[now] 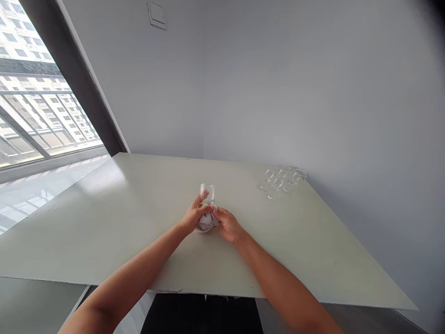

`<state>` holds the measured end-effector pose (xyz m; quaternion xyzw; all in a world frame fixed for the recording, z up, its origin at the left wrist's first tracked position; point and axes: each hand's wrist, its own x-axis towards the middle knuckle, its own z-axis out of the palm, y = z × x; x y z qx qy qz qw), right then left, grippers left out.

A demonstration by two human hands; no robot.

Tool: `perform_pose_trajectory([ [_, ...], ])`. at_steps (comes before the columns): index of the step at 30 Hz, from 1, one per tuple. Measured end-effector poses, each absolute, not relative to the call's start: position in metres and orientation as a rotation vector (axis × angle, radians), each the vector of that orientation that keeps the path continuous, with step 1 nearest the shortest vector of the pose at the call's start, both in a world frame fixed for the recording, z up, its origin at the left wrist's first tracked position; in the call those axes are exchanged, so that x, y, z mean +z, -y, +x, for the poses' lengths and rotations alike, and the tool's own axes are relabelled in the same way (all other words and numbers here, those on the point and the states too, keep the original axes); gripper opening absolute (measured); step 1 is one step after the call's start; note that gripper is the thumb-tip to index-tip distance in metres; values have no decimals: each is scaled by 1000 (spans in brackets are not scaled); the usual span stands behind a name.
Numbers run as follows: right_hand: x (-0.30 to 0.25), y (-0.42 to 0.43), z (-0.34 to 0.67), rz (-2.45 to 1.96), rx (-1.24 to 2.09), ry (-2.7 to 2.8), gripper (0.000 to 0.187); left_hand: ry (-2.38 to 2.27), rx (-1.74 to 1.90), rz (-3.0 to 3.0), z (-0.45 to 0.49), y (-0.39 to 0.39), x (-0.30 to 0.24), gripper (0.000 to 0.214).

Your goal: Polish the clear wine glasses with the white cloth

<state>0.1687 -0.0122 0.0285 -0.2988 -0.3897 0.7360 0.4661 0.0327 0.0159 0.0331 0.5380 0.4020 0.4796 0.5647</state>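
Observation:
Both my hands meet above the middle of the pale table (104,222). My left hand (194,215) grips a small clear glass (207,191) that sticks up above my fingers. My right hand (226,223) is closed on a white cloth (206,223) bunched around the lower part of the glass. The base of the glass is hidden by the cloth and my fingers.
Several clear glasses (282,180) stand in a cluster at the table's far right, near the grey wall. A large window (31,102) with a dark frame is on the left. A wall switch plate (156,15) sits high on the wall.

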Motion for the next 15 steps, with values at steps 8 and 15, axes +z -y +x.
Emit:
perform_pose_trajectory([
  [8, 32, 9, 175, -849, 1810, 1000, 29, -792, 1043, 1056, 18, -19, 51, 64],
  [15, 33, 2, 196, -1225, 952, 1291, 32, -914, 1164, 896, 12, -29, 50, 57],
])
